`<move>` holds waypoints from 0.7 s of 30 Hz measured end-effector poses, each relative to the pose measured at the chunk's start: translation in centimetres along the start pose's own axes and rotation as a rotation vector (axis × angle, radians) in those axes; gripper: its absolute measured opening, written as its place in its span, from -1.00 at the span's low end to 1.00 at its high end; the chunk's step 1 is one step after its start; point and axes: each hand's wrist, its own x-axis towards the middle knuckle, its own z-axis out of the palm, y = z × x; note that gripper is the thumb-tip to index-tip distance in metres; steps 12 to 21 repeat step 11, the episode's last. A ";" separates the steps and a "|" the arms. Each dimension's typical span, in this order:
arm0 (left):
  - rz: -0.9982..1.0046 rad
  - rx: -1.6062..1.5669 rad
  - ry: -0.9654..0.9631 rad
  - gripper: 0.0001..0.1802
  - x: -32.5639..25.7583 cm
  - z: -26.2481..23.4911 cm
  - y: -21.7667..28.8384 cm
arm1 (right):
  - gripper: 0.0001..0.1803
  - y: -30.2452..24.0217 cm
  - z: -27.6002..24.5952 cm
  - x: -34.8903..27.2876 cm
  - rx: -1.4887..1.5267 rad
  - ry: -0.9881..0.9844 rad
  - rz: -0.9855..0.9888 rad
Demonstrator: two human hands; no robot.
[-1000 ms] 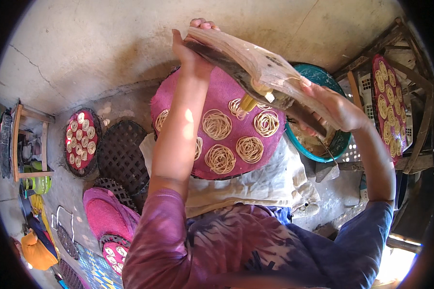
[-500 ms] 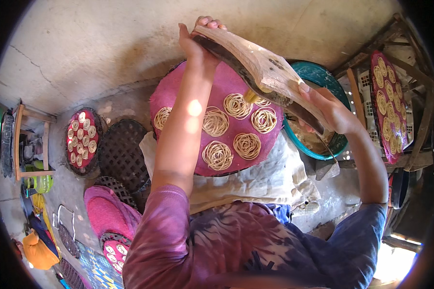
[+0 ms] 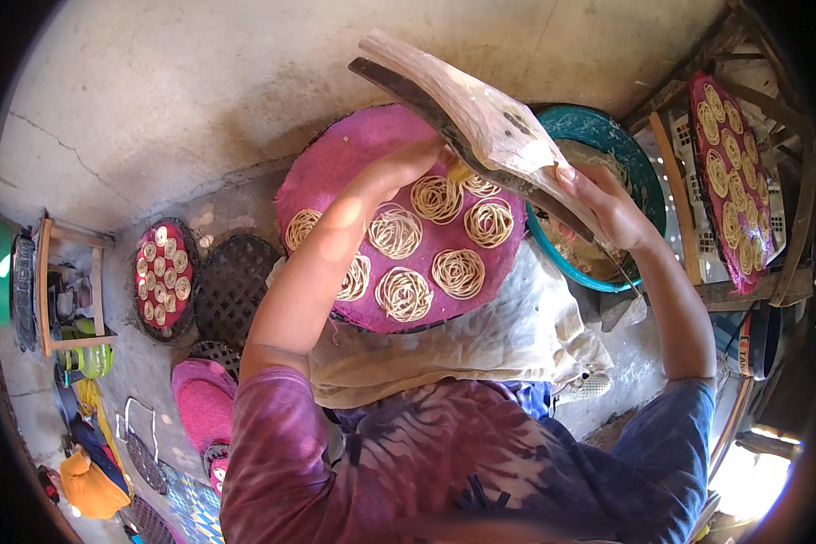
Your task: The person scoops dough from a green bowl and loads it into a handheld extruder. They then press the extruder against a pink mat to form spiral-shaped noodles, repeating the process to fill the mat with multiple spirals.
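A long wooden hand press slants across the top, its pale upper bar set over a darker lower one. My right hand is closed round its lower right end. My left hand reaches to the underside of the press, beside a short yellow cylinder; the press partly hides its fingers, so their grip cannot be told. Below lies a round tray covered in pink cloth, bearing several coils of pale noodle-like strands. My left forearm hides part of the tray.
A teal basin with pale residue stands right of the tray, near a flat metal blade. Another coil-filled tray leans at far right. On the left floor are a smaller coil tray, a dark woven tray and pink cloth.
My left hand has let go of the upper left end of the press and moved down to its underside by the yellow cylinder. My right hand keeps its hold.
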 end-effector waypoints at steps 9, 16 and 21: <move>0.027 0.569 0.099 -0.23 2.6 -2.2 -3.0 | -0.27 0.7 -1.1 0.3 -0.040 0.092 -0.021; 0.080 0.802 0.184 -0.17 2.2 -2.3 -5.4 | -0.22 1.0 -1.0 -0.4 0.053 0.085 -0.087; 0.080 0.802 0.184 -0.17 2.2 -2.3 -5.4 | -0.22 1.0 -1.0 -0.4 0.053 0.085 -0.087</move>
